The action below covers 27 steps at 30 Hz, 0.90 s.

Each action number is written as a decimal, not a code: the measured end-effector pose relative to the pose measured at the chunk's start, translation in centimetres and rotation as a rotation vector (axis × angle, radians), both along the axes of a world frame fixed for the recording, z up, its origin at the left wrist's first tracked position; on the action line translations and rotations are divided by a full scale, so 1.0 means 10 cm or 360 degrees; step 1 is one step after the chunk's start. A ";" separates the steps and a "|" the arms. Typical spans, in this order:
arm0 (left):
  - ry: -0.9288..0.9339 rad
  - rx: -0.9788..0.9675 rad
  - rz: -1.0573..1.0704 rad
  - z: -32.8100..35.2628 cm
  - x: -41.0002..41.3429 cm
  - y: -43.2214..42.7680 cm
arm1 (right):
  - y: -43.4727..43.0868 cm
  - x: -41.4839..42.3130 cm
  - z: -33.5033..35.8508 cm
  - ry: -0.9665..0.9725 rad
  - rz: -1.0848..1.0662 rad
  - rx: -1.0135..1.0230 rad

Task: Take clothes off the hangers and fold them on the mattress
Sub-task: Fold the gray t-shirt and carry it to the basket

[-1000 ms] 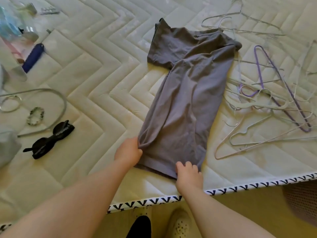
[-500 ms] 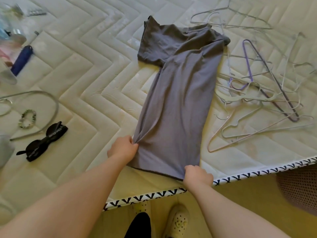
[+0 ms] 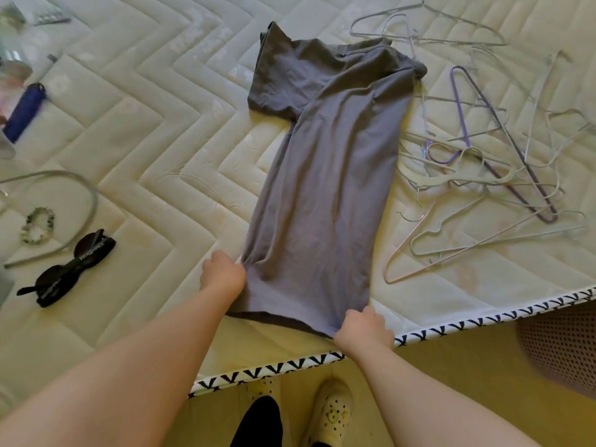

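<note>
A grey T-shirt [image 3: 322,175] lies on the quilted white mattress [image 3: 161,124], folded lengthwise into a long strip, with one sleeve sticking out at the far left. My left hand [image 3: 222,274] grips the strip's near left edge. My right hand [image 3: 362,327] pinches the hem at the near right corner, close to the mattress edge. A heap of empty wire hangers [image 3: 483,175], one of them purple, lies just right of the shirt.
Black sunglasses [image 3: 69,269], a bead bracelet [image 3: 37,224], a grey hairband [image 3: 64,214] and a blue lighter [image 3: 24,112] lie at the left. The mattress edge with black-and-white trim [image 3: 451,327] runs across the front. My feet stand on the floor below it.
My right hand has slid from the middle of the hem to its right corner and curled round the fabric. The left hand has kept its grip on the left edge.
</note>
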State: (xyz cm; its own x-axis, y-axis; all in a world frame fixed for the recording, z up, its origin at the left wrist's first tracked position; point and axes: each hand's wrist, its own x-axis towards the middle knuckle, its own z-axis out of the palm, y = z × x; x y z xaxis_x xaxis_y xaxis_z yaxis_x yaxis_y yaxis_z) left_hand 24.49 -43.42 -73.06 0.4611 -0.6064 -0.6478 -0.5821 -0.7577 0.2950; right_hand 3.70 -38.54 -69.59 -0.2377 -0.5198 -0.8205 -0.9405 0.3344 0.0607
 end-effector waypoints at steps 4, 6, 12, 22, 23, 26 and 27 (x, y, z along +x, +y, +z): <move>0.0390 0.0061 -0.0041 0.07 -0.03 0.05 | -0.08 0.05 -0.06 -0.0144 -0.0871 -0.0212; 0.0408 0.0169 -0.0278 0.08 -0.01 0.05 | -0.10 0.04 -0.09 -0.0182 -0.1038 -0.0263; 0.0453 0.0584 -0.0528 0.24 -0.09 0.14 | -0.02 -0.16 -0.05 -0.0230 -0.0622 0.0144; -0.0021 0.0400 -0.0758 0.43 -0.24 0.06 | 0.05 -0.34 0.24 0.0138 -0.0298 -0.0304; -0.0005 0.0322 -0.0687 0.45 -0.25 -0.03 | -0.04 -0.32 0.28 0.0120 -0.0303 -0.0383; 0.0195 0.0185 -0.0543 0.55 -0.28 -0.34 | -0.32 -0.20 0.32 -0.0027 -0.0483 -0.0367; 0.0309 0.0114 -0.0439 0.60 -0.28 -0.47 | -0.45 -0.16 0.33 -0.0087 -0.0561 -0.0371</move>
